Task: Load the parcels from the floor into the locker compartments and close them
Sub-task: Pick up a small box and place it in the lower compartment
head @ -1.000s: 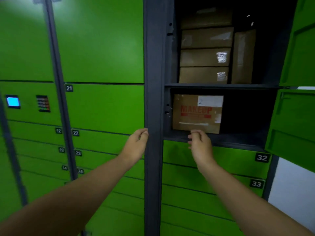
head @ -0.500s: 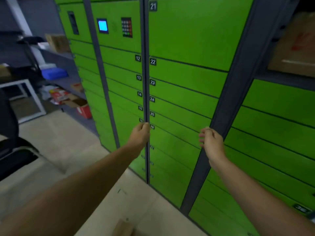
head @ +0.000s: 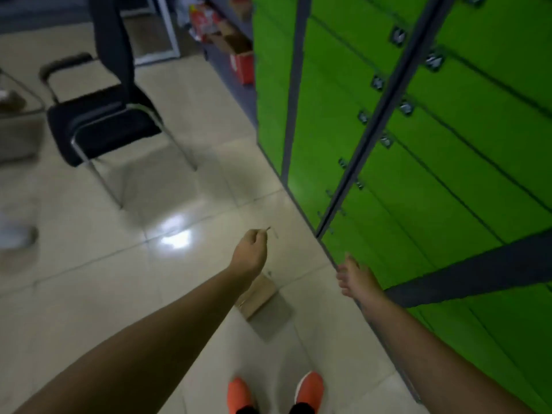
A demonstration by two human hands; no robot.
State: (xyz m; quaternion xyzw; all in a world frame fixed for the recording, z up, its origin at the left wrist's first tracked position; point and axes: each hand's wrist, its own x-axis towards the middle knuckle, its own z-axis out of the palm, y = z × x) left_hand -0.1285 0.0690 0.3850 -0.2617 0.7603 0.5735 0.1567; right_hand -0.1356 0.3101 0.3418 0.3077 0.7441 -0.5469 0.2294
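A small brown cardboard parcel (head: 259,295) lies flat on the tiled floor, partly hidden under my left forearm. My left hand (head: 250,254) hangs above and just beyond it, fingers loosely curled, holding nothing. My right hand (head: 355,278) is lower right of the parcel, fingers spread and relaxed, empty, close to the base of the green locker bank (head: 418,150). All locker doors in view are closed. The open compartments are out of frame.
A black chair (head: 101,124) with metal legs stands on the floor at the upper left. Red and brown boxes (head: 236,52) lie by a shelf beyond the lockers. My orange shoes (head: 274,392) are at the bottom edge. Pale floor tiles (head: 119,279) lie between.
My view swung from the open compartment with the MAKEUP box down to the floor. Both hands left the locker and dropped toward the parcel on the tiles.
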